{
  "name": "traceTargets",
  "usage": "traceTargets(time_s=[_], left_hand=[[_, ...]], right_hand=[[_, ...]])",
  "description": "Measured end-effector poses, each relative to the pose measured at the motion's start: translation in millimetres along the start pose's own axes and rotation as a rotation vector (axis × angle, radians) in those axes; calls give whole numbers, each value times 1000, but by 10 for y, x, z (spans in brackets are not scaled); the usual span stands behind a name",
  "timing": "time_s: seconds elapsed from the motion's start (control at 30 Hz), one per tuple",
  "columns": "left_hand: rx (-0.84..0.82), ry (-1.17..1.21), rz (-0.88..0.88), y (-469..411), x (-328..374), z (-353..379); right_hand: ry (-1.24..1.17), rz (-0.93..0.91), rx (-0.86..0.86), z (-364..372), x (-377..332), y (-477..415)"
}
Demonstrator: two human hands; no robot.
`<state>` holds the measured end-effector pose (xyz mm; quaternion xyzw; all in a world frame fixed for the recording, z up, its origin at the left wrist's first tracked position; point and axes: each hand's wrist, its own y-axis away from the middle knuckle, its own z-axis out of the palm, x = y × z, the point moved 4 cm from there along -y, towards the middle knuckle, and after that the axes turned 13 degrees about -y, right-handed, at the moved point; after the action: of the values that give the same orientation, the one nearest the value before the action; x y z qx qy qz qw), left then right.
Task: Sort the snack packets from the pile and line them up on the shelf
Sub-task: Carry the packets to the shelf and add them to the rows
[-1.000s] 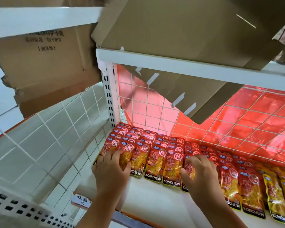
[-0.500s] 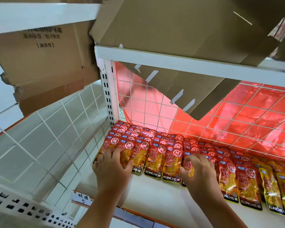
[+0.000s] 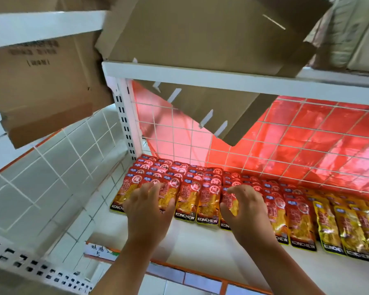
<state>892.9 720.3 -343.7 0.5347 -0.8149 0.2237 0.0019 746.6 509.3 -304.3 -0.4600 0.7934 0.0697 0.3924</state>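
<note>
**Cardboard overhead, both hands on the front row**

White shelf (image 3: 200,250) runs rightward from the upright post (image 3: 127,124) at its back left corner. A flattened cardboard box (image 3: 200,35) juts out above the post's top. A wire mesh (image 3: 285,133) backed with red film starts at the post and closes the rear.

Red-and-orange snack packets (image 3: 207,201) lie flat from the foot of the post outward, shingled in files. Each has its long axis running from the mesh toward the shelf's front edge. Farthest from the post the files turn to yellow packets (image 3: 349,228).

The left hand (image 3: 149,216) is nearer the post. It rests on the front packets closest to it, fingers (image 3: 146,189) spread and fairly straight, pressing rather than gripping. The right hand (image 3: 247,216) sits farther from the post, arched over one front packet. Its fingers (image 3: 241,189) curl onto the upper half and the thumb lies lower, but I cannot tell whether it pinches or only presses.

This looks like squaring up the front row. The packets lie under and just ahead of the fingertips, so a nudge would likely run along their long axis. Two packets between the hands lie untouched.
</note>
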Motion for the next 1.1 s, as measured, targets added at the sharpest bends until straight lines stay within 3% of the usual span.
traceTargets(time_s=[0.3, 0.63, 0.83, 1.1], left_hand=[[142, 172, 274, 181, 1106, -545], [286, 488, 755, 1079, 3964, -1964], [298, 593, 1079, 1969, 5612, -2875], [172, 642, 1315, 2587, 6950, -3454]], right_hand=[[-8, -89, 149, -1058, 97, 280], [-38, -223, 575, -3898, 382, 1265], [90, -145, 759, -5582, 697, 2343], [183, 59, 843, -6855, 1308, 3290]])
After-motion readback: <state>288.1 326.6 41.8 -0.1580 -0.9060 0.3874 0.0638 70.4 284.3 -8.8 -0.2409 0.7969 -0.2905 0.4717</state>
